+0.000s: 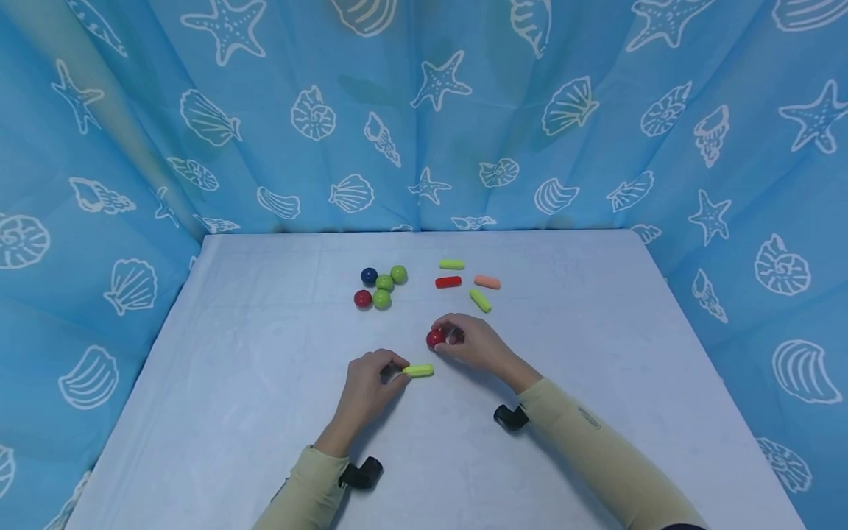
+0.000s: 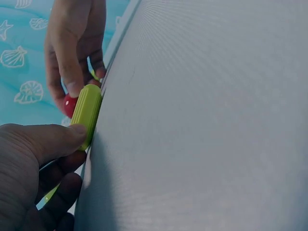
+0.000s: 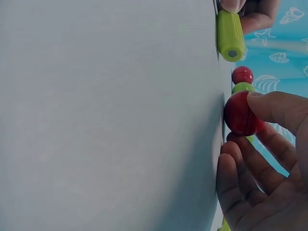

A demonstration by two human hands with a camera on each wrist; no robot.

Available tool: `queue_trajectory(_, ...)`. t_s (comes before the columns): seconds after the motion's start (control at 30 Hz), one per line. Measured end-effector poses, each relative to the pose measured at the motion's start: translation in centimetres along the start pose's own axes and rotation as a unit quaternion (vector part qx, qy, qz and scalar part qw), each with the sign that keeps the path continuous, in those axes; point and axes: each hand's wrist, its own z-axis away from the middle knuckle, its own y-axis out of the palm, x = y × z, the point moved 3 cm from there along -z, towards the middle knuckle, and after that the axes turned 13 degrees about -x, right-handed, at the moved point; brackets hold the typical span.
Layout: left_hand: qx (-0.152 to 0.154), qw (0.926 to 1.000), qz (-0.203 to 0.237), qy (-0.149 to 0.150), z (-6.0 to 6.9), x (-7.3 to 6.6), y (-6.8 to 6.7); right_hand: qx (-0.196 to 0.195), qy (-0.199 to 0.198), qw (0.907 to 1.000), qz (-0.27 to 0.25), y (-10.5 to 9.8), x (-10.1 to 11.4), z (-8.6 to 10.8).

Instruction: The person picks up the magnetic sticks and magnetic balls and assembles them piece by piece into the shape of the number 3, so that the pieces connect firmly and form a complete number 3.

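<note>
My left hand point(image 1: 366, 384) pinches a yellow-green ribbed rod point(image 1: 419, 371) near its left end, between thumb and fingertips. The rod lies level, its free end towards the right; a round grey spot point(image 3: 232, 54) marks that end. My right hand point(image 1: 482, 344) holds a glossy red ball point(image 1: 435, 338) between thumb and fingers, just above and right of the rod. Ball and rod are apart in the head view. Another dark red patch point(image 1: 456, 336) shows inside the right hand, mostly hidden; I cannot tell what it is.
Farther back on the white table point(image 1: 265, 383) sit a dark blue ball point(image 1: 369, 277), another red ball point(image 1: 362, 299) and several green balls point(image 1: 381, 299). Right of them lie a red rod point(image 1: 448, 282), an orange rod point(image 1: 487, 282) and two yellow-green rods point(image 1: 452, 264). A blue curtain point(image 1: 411, 147) hangs behind.
</note>
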Motion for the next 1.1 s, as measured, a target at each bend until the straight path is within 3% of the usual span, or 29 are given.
queue_trajectory(0.57, 0.004, 0.9988, 0.024, -0.042, -0.1, 0.3, -0.2, 0.01, -0.001, 0.9999, -0.011, -0.7, -0.6, 2.8)
queue_trajectory(1.1, -0.005, 0.9993, -0.009, -0.037, -0.2, -0.3, 0.0, 0.015, -0.03, 0.9991, -0.025, -0.3, -0.2, 3.9)
